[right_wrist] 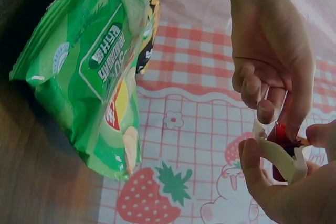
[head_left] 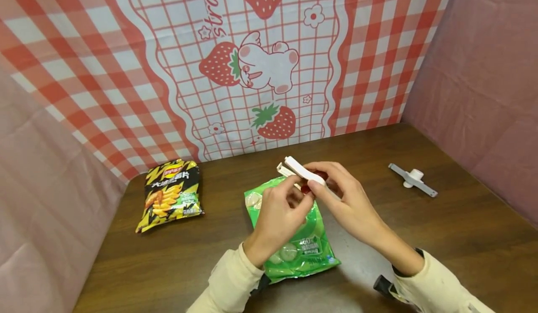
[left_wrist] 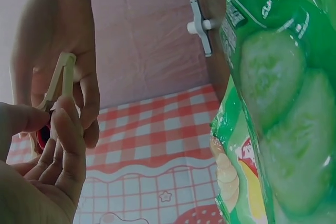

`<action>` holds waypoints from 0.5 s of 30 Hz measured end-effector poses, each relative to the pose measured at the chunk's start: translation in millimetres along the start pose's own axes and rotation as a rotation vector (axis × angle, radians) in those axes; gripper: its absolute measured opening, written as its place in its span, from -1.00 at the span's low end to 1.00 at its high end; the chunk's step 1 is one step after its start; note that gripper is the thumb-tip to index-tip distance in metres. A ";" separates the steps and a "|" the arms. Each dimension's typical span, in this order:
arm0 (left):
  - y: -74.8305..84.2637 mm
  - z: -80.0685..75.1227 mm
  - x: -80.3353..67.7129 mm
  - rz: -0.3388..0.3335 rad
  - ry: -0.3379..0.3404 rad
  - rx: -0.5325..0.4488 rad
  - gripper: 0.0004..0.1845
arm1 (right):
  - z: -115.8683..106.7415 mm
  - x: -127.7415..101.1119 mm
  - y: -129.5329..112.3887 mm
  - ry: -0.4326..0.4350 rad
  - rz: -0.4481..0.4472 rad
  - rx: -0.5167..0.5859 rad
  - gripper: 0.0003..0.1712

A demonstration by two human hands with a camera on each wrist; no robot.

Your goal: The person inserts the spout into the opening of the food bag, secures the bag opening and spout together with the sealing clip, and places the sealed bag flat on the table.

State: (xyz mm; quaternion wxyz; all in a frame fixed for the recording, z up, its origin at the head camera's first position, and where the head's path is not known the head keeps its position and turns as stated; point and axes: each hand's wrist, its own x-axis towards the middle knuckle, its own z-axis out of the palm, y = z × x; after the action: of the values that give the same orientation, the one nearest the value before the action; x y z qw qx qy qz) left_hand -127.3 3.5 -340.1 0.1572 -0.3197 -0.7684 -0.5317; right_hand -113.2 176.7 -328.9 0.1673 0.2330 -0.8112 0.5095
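Both hands hold a small white hinged bag sealer point(head_left: 303, 169) above a green chip bag point(head_left: 308, 245). My right hand point(head_left: 350, 201) grips the sealer's body between thumb and fingers. On its near side my left hand point(head_left: 279, 212) pinches at the sealer, with thumb and fingertips close to a dark red part point(right_wrist: 281, 132) inside it. Two pale arms of the sealer point(left_wrist: 67, 74) stand slightly apart in the left wrist view. The green bag, printed with cucumber slices, lies flat on the table beneath the hands, partly hidden by the left one.
A black and yellow chip bag point(head_left: 171, 194) lies at the left of the brown table point(head_left: 218, 224). On the right is a grey bag clip with a white spout point(head_left: 413, 179). A strawberry-patterned cloth point(head_left: 269, 60) hangs behind, with pink cloth point(head_left: 475, 93) at the sides.
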 end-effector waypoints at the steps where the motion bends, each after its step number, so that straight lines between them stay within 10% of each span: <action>1: -0.2 0.7 0.0 0.014 0.010 0.012 -0.88 | 0.5 -0.4 0.0 0.007 0.012 0.011 -0.61; 15: -4.1 10.0 -1.4 0.088 0.124 0.089 -0.81 | 11.1 -3.1 4.4 0.109 0.078 0.152 -0.70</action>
State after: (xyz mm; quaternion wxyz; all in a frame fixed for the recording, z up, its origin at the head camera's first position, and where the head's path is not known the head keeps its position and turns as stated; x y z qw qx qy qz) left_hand -128.0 11.2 -347.6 0.2419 -0.3123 -0.7651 -0.5085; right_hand -113.4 169.0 -338.4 0.1728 0.1851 -0.7686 0.5874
